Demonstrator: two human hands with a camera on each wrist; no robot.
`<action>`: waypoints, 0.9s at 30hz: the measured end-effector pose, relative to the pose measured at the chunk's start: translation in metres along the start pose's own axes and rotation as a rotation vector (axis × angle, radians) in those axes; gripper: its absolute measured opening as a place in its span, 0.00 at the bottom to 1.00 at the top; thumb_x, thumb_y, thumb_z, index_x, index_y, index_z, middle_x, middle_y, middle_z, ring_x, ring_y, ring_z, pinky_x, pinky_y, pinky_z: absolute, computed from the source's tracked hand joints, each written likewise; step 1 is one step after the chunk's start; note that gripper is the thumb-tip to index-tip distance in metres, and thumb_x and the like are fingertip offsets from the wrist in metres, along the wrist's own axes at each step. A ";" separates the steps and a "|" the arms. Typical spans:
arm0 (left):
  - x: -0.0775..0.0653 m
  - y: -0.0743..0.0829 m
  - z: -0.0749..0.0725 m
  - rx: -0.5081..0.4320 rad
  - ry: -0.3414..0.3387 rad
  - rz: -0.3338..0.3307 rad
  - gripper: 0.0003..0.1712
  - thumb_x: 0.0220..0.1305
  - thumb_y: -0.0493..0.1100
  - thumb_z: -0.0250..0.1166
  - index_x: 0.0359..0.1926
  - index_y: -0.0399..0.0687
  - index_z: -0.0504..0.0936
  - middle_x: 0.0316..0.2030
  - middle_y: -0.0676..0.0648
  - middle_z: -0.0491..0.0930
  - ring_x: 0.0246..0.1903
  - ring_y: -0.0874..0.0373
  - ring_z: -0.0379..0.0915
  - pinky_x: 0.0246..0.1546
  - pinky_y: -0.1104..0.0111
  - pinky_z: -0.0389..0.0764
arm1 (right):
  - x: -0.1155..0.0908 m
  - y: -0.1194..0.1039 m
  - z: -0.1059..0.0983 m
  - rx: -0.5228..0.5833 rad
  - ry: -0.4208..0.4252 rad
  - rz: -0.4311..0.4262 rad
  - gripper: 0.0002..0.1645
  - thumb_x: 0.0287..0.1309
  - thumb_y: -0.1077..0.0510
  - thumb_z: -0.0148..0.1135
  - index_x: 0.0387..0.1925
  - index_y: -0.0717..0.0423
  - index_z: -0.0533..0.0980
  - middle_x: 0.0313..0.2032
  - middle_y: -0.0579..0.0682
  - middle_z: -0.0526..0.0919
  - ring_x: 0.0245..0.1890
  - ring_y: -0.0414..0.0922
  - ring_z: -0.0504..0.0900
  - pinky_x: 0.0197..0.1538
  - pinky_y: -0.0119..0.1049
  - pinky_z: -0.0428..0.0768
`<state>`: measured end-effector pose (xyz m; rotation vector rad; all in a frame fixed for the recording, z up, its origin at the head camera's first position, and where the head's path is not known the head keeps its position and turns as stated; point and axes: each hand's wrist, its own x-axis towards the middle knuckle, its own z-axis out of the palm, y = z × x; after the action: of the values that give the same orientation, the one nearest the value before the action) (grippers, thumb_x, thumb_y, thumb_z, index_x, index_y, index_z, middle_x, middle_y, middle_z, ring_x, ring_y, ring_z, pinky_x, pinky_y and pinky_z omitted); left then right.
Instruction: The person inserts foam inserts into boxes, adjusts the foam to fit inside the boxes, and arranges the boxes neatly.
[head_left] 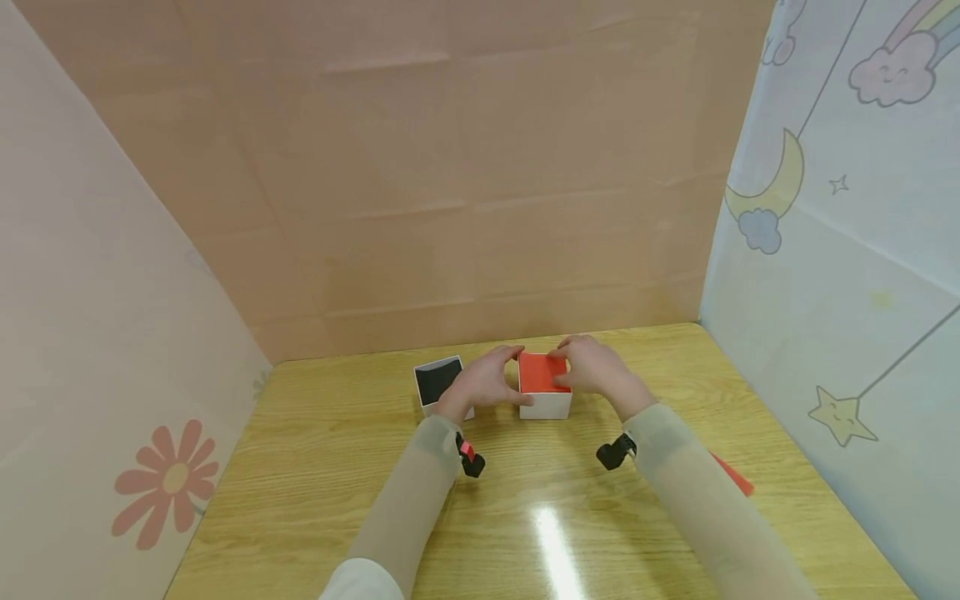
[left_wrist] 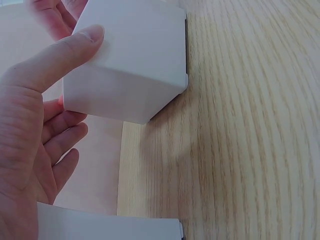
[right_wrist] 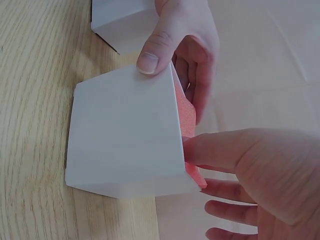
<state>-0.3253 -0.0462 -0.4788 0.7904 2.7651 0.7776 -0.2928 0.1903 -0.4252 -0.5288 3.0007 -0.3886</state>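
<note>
Near the back of the table stands an open-topped white box (head_left: 545, 406), with a red foam sheet (head_left: 542, 372) at its opening. My left hand (head_left: 487, 379) holds the box from the left, its thumb on the near wall and its index finger at the far corner. From the right, my right hand (head_left: 597, 371) reaches over the rim. Its thumb and index finger touch the foam sheet, and its other fingers stay loose, as the right wrist view shows. Part of the foam's edge sticks up above the rim in that view.
A second white box (head_left: 467, 413) with a black lining (head_left: 437, 381) stands left of the first, partly behind my left hand. Another red piece (head_left: 733, 474) lies at the right, partly covered by my sleeve. Walls enclose the table at the back and sides.
</note>
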 end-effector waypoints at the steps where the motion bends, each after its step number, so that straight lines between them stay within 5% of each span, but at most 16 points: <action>1: 0.000 0.000 0.000 0.000 0.000 0.001 0.62 0.53 0.69 0.81 0.83 0.58 0.63 0.75 0.54 0.71 0.70 0.51 0.71 0.66 0.49 0.76 | 0.000 0.000 0.000 0.002 -0.002 0.006 0.31 0.63 0.51 0.77 0.64 0.57 0.84 0.63 0.60 0.82 0.62 0.63 0.78 0.63 0.62 0.79; 27: 0.002 -0.002 0.002 -0.006 0.007 0.002 0.62 0.52 0.70 0.81 0.83 0.59 0.63 0.74 0.54 0.71 0.69 0.51 0.72 0.66 0.49 0.77 | 0.002 0.006 0.002 -0.024 0.026 0.059 0.29 0.58 0.47 0.81 0.59 0.51 0.88 0.61 0.57 0.83 0.60 0.62 0.79 0.57 0.60 0.82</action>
<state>-0.3276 -0.0459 -0.4813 0.7903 2.7674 0.7901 -0.2964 0.1947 -0.4290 -0.4388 3.0416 -0.3591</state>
